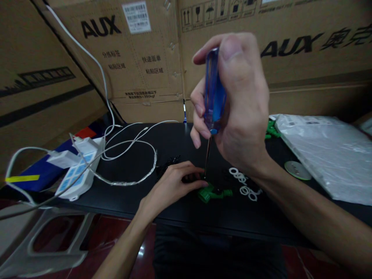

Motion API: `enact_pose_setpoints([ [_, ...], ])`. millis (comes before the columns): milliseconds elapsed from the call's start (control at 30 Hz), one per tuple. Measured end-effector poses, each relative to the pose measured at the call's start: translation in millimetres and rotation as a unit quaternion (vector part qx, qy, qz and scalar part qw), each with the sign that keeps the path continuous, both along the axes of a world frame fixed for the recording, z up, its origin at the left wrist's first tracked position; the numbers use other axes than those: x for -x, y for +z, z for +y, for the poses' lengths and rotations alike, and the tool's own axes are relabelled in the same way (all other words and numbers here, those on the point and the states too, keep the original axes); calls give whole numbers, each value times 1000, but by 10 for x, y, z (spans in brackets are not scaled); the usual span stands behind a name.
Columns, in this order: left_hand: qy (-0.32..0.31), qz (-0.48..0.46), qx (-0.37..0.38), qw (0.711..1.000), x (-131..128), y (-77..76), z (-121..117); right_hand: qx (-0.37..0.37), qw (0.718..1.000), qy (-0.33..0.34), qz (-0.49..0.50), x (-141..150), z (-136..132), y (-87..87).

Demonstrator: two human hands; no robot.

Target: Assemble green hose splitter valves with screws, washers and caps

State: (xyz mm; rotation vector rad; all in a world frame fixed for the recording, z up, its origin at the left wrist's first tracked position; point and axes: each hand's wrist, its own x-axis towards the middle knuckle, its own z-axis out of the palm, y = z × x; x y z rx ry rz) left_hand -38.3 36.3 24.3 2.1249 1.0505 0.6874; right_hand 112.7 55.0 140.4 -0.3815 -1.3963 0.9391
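Our right hand (242, 81) is wrapped firmly round the blue handle of the screwdriver (214, 93), right of centre in the upper part of the frame, its shaft slanting down to the green fitting (207, 195). That fitting lies on the black tabletop (180, 211), just below and right of the frame's centre. Our left hand (177, 180) is nearly closed, thumb and forefinger a little apart around the screwdriver's tip, the thumb at the fitting's upper edge; we cannot tell whether anything is pinched there. We judge the fitting to be light, stiff plastic, likely to roll or skid on that smooth top, so we would take it by the wide end, at left, and leave the slim end, at right, free of load. The screwdriver looks rigid, with a ridged handle that suits a full grip. The white rings (241, 177), right of the fitting, look thin and easily scattered.
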Motion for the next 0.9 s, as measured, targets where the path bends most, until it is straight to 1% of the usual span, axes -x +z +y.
enact_pose_setpoints([
  [67, -1, 0, 2, 1000, -2, 0, 0, -18, 1000, 1, 1, 18, 9, -16],
  [167, 1, 2, 3, 1000, -3, 0, -3, -15, 1000, 5, 17, 29, 16, -13],
  [267, 0, 4, 3, 1000, -2, 1, -3, 2, 999, 33, 18, 19, 9, 18],
  [367, -1, 3, -3, 1000, 2, -3, -1, 3, 998, 59, -10, 0, 4, 35],
  [433, -2, 4, -10, 1000, 6, -8, -1, -20, 998, 56, -9, -7, 6, 24],
  [533, -4, 6, -20, 1000, 10, -16, -4, -53, 997, 54, 25, 2, 13, -16],
  [600, -6, 8, -27, 1000, 11, -19, -6, -45, 997, 35, 52, 20, 14, -38],
  [767, -12, 8, -39, 999, 9, -27, 5, 8, 992, -64, 104, 76, -27, -20],
  [833, -12, 8, -42, 999, 8, -31, 10, 22, 991, -77, 110, 74, -45, -4],
  [900, -13, 8, -43, 999, 8, -32, 12, 23, 993, -62, 101, 53, -49, -3],
])
